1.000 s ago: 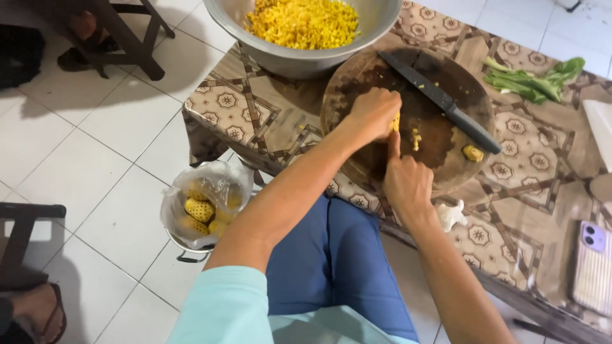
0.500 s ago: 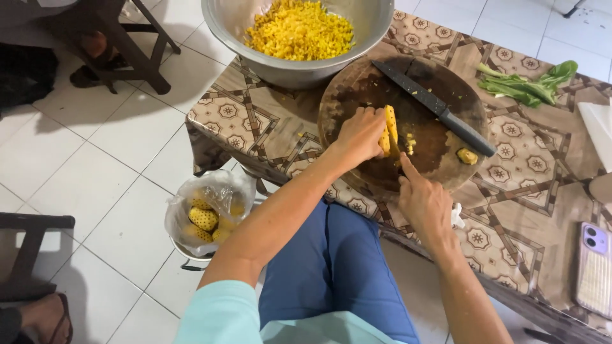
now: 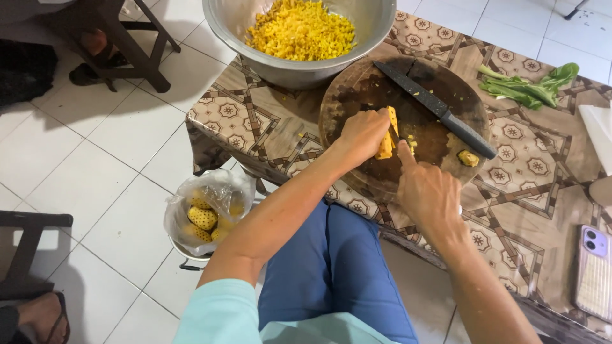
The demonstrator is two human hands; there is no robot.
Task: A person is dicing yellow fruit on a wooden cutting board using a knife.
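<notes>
Yellow fruit slice [image 3: 386, 135] is gripped by left hand [image 3: 360, 135] on round cutting board [image 3: 357, 95]; right hand [image 3: 428, 191], forefinger extended, is rested beside it.

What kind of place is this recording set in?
Probably a home kitchen or dining area: a low table with a patterned cover on a white tiled floor, a round wooden cutting board with a knife, and a metal bowl of yellow pieces.

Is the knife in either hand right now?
No, the knife lies on the round cutting board; the left hand holds a yellow corn piece and the right hand points beside it.
</notes>
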